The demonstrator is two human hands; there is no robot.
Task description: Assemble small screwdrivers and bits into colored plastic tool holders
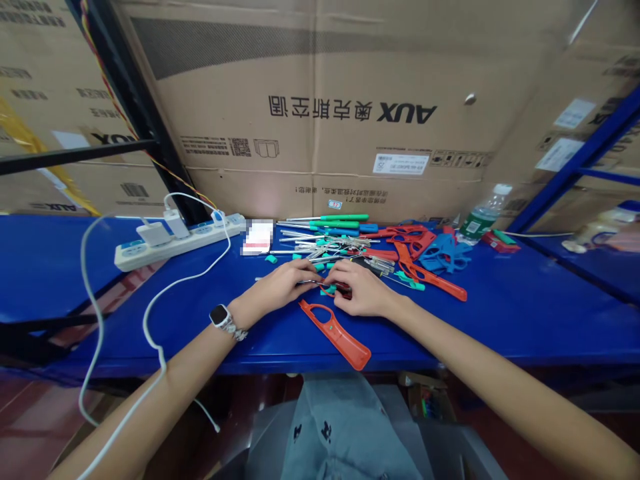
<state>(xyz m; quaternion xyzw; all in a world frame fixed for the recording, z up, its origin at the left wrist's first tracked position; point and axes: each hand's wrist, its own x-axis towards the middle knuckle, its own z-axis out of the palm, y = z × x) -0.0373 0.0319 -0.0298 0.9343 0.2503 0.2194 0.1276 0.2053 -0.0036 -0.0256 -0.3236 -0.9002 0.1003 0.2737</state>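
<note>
My left hand (286, 285), with a watch on the wrist, is closed with its fingertips on a thin metal rod (311, 281). Close beside it, my right hand (366, 290) curls its fingers around a small dark-red part (343, 288) that they largely cover. The fingertips of both hands nearly meet over a bit of green plastic. Just in front of them lies an orange-red plastic handle shell (345, 339) with an oval finger hole, hollow side up. Behind the hands is a heap of metal rods with green tips (320, 248).
More orange-red handle shells (433, 277) and blue handle shells (445, 252) lie right of the heap, near a green-labelled bottle (483, 217). Green-handled screwdrivers (345, 218) lie behind. A white power strip (187, 241) with trailing cables stands left. Large cartons (320, 60) wall the blue table's back.
</note>
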